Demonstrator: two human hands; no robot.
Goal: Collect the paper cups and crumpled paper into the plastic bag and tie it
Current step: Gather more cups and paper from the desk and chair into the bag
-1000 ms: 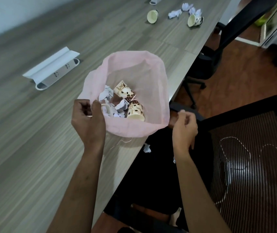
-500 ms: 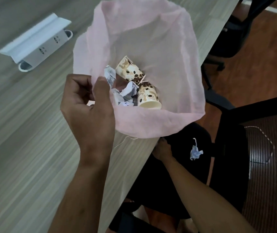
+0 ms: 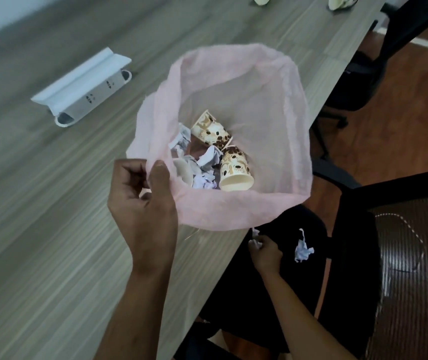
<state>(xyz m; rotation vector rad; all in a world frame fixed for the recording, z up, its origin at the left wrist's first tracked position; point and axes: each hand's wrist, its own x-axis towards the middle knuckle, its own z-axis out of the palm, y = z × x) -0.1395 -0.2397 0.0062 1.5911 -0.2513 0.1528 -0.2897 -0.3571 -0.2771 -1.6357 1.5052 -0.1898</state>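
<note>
A pink plastic bag (image 3: 267,209) stands open at the table's right edge. Inside lie two coffee-bean print paper cups (image 3: 233,167) and several crumpled paper pieces (image 3: 205,165). My left hand (image 3: 142,201) pinches the bag's near-left rim. Below the table edge, over my dark lap, my right hand (image 3: 265,252) grips a small piece of crumpled paper (image 3: 255,239). Another crumpled paper (image 3: 302,249) lies on my lap just right of that hand. Two more cups (image 3: 341,1) show at the table's far end, cut off by the frame.
A white pop-up power socket box (image 3: 83,87) sits on the wooden table (image 3: 38,203) left of the bag. A black office chair (image 3: 369,68) stands at the far right, and a black mesh chair (image 3: 413,255) is beside my right arm.
My right hand went down from beside the bag to my lap and closed on a small paper piece. The view shifted; my left hand kept its hold on the bag rim.
</note>
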